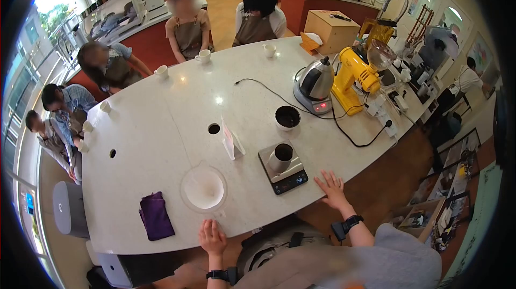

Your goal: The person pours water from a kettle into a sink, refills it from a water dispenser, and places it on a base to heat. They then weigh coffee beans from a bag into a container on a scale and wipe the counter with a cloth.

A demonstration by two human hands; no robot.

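My right hand (332, 189) rests on the table edge, fingers spread, holding nothing, just right of a black digital scale (291, 181). On the scale stands a small metal cup (280, 158) with dark contents. My left hand (213, 237) is at the front edge with its fingers curled together, below a glass dripper with a white filter (204, 188); whether it touches the handle I cannot tell. A white bowl with dark contents (287, 118) sits behind the scale. Left of the dripper lies a folded purple cloth (156, 216).
A steel kettle (316, 80) on its base and a yellow grinder (352, 77) stand at the right, with cables on the table (145, 144). A folded card (232, 142) stands mid-table. White cups (203, 56) line the far edge, where several people sit.
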